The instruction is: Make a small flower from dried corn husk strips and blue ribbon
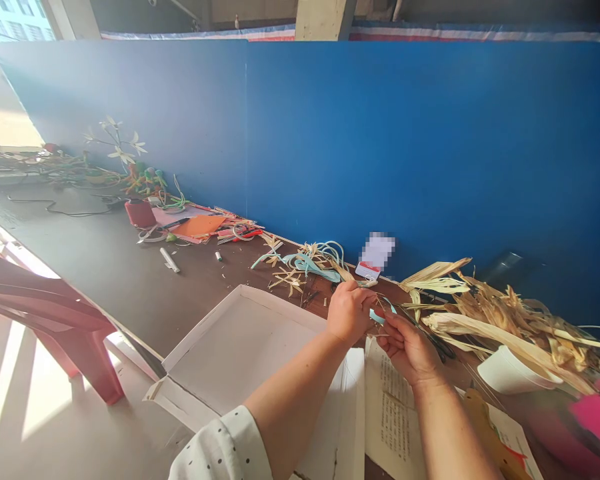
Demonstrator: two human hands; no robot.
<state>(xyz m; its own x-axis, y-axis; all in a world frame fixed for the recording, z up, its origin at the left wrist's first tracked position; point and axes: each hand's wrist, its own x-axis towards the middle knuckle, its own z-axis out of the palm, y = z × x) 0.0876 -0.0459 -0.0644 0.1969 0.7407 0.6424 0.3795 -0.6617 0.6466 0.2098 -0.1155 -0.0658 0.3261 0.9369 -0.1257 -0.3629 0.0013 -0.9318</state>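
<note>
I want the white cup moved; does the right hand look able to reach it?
Probably: the white cup looks partly exposed, though the right hand holds a light-blue strip and husk crosses the rim.

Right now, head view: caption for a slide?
Two bare hands work a thin light-blue strip above a shallow white cardboard tray, dried tan corn husks at right.

1 head camera — forward and down, fairly near left hand (350, 312) and right hand (409, 348).

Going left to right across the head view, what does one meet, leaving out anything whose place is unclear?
Red plastic chair, red spool, orange paper, left hand, right hand, white cup.
</note>
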